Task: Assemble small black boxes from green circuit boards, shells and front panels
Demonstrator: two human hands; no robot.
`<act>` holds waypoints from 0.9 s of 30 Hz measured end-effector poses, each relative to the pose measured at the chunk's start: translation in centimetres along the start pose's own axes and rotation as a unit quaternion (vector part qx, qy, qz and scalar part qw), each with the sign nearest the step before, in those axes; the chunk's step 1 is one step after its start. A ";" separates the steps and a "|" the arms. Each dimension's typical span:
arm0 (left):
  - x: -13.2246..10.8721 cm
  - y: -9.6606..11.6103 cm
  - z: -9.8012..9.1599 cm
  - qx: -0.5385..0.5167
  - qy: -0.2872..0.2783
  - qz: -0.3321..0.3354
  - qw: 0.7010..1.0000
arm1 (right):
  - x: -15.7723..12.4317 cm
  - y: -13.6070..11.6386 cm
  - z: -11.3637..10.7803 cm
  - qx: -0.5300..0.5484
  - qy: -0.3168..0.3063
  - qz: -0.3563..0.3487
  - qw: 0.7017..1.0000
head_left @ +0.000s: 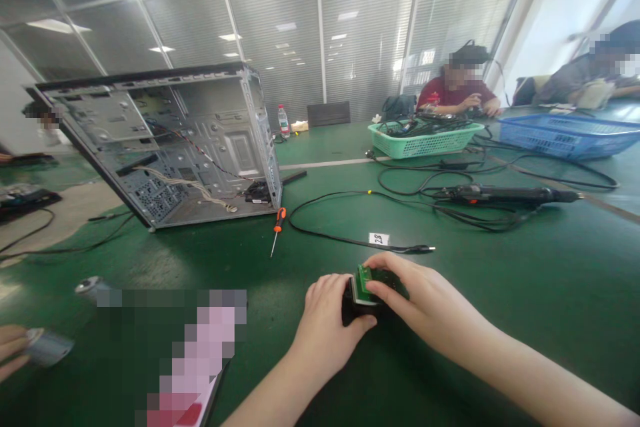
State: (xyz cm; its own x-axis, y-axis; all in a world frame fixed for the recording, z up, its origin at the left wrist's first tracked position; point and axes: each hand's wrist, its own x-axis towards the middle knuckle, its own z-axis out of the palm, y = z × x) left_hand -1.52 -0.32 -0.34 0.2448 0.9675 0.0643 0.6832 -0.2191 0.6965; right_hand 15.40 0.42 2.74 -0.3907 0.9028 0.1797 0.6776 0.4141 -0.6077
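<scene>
Near the front middle of the green table, my left hand (327, 313) is wrapped round the left side of a small black device (361, 307), its thumb along the front. A green circuit board (364, 278) stands at the top of the device. My right hand (407, 287) pinches this board between thumb and forefinger from the right. The far side of the device is hidden behind my fingers. Beyond my hands a black cable (340, 238) lies beside a white label (379, 239) marked 28.
An open computer case (200, 147) stands at the left, an orange screwdriver (277, 230) near its corner. A black power tool (500, 195), a green basket (425, 144) and a blue basket (565, 137) are at the right. Another person's hand (13, 350) holds a metal cylinder (47, 347) at left.
</scene>
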 end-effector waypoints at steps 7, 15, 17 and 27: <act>-0.1 -0.1 0.1 0.004 -0.001 0.008 1.000 | -0.4 0.7 0.2 0.008 0.050 -0.023 0.998; -0.1 -0.4 0.3 -0.002 0.006 0.011 1.000 | -0.2 0.0 -0.2 -0.014 0.035 -0.074 0.997; -0.2 -0.4 0.2 -0.002 0.006 0.011 1.000 | -0.3 -0.1 -0.5 -0.003 0.045 -0.072 0.996; 0.0 0.2 -0.2 0.003 -0.004 0.008 1.000 | -0.1 -0.8 -4.2 0.240 0.168 0.144 0.945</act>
State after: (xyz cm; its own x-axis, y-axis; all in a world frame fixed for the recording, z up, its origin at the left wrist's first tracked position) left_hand -1.51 -0.34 -0.03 0.2601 0.9631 0.0694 0.6830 -0.2343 0.6918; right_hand 17.46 0.51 6.46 0.0413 0.9893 0.1397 0.3340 0.1181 -0.9351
